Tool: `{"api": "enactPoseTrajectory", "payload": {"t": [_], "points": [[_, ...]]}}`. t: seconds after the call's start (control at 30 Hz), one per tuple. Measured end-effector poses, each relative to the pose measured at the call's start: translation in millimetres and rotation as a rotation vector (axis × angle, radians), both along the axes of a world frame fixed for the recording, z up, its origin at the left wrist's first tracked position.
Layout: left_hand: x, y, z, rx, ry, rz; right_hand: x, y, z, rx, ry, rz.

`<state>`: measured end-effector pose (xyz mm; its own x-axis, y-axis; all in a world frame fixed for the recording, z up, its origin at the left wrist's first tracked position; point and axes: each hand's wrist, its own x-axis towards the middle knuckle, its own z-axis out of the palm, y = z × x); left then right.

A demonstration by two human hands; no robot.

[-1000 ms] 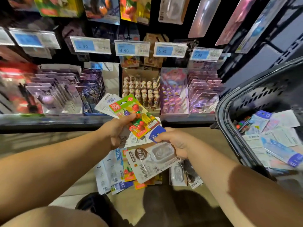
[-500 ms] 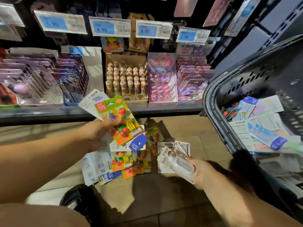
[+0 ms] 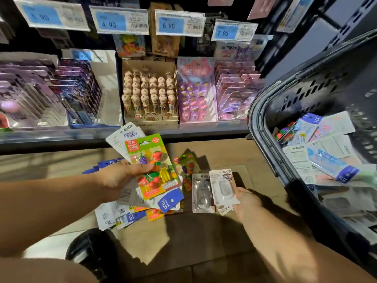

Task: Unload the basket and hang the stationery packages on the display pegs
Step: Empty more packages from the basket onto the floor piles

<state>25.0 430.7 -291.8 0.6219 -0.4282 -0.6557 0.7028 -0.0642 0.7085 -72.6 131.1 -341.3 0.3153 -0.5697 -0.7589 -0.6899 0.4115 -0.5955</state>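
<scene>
Gripping fanned eraser packs (image 3: pixel 154 168) with left hand (image 3: pixel 117 180) fingers; right hand (image 3: pixel 247 201) fingers pinch a white pack (image 3: pixel 223 186)

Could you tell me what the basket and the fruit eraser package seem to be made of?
Basket: probably moulded plastic, dark; slotted walls, sheen on rim.
Fruit eraser package: printed card, likely with a clear plastic blister; raised fruit shapes, glare.

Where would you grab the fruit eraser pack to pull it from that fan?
Pinch the fruit eraser pack by its flat upper card margin, coming from the shelf side: that end sticks out free, while the left hand pins its middle under a thumb.
</scene>
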Motion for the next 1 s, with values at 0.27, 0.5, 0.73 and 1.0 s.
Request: {"api": "enactPoseTrajectory", "payload": {"t": [0.27,0.5,0.73,1.0], "points": [[-2.9,-8.0,-1.3,-0.031,0.032,0.006,11.2,9.9,-17.4,-0.089,-0.018,0.084],[-6.7,-19.6,12.3,-0.059,0.02,0.077,27.6,79.9,44.5,0.143,-0.338,0.481],[-11.2,-19.9,18.0,-0.112,0.019,0.086,32.5,121.1,62.3,0.161,-0.427,0.657],[-8.7,-17.5,19.3,0.044,-0.044,0.113,33.5,122.1,60.5,0.167,-0.471,0.613]]}}
